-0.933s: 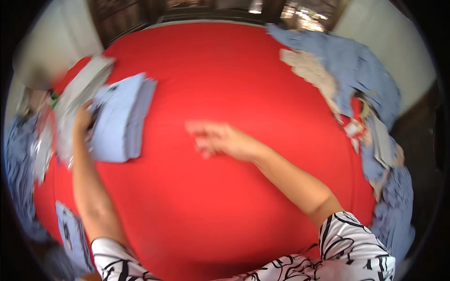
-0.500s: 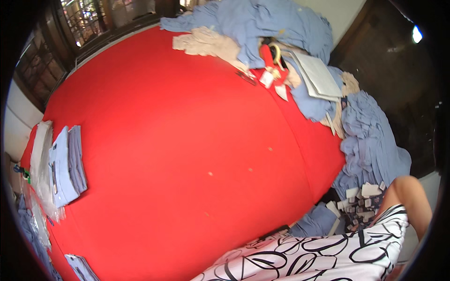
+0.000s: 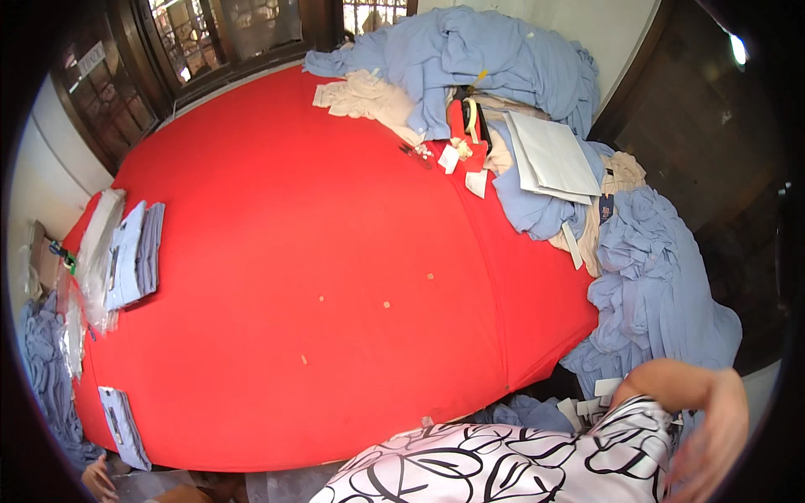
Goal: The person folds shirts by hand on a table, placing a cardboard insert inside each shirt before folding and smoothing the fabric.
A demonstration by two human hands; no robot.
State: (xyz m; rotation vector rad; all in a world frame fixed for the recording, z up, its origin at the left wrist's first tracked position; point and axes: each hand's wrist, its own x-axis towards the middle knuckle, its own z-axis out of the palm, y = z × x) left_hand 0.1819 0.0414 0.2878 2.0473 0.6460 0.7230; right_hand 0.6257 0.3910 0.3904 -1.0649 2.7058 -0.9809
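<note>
Left hand (image 3: pixel 99 480) half cut off at lower left, fingers slightly bent, near the folded blue shirt (image 3: pixel 126 427) on the red-covered desk's (image 3: pixel 335 210) left edge; can't tell if that grip holds anything. Right hand (image 3: pixel 711 444) blurred at lower right, fingers down, grip opening and contents unclear.

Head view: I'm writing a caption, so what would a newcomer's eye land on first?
Probably the bright red cloth, spread across the middle of the picture. Next, likely the rumpled blue garments heaped at its far right, and then, by contrast, the neatly folded blue stack toward its left edge.
</note>
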